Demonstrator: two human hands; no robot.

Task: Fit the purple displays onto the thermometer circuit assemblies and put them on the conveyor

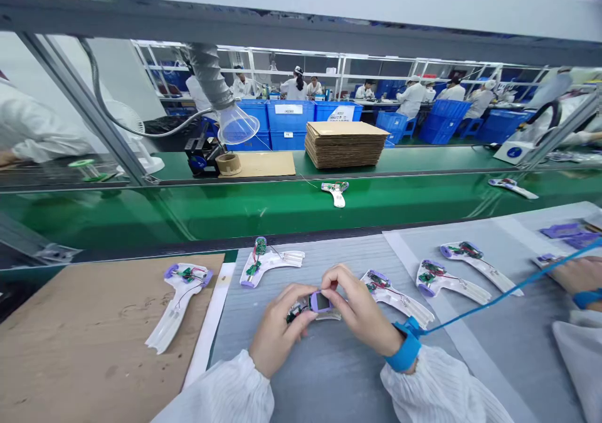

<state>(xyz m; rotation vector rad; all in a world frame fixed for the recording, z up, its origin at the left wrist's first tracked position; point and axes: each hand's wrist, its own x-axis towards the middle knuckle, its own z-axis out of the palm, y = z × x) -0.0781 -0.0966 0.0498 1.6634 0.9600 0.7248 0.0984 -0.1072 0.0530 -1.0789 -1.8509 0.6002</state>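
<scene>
Over the grey mat, my left hand (277, 332) grips a partly built handheld forehead thermometer (320, 302) with a small dark screen in a purple frame. Green circuit parts show beside its fingers, and part of a white shell sticks out below. My right hand (355, 307), in a blue wrist strap (407, 348), pinches the right side of the purple frame. Just behind the left hand lies an open white thermometer half (270, 261) with boards and wires. Another half (397, 297) lies right of my right hand, partly behind it.
One more half (181, 297) rests on the cardboard (94, 335) at left; two others (451, 283) lie right. A green conveyor (226, 213) carries several halves. Behind it stand stacked cardboard (345, 147) and a fume hose (209, 74). A co-worker's hand (580, 275) is at far right.
</scene>
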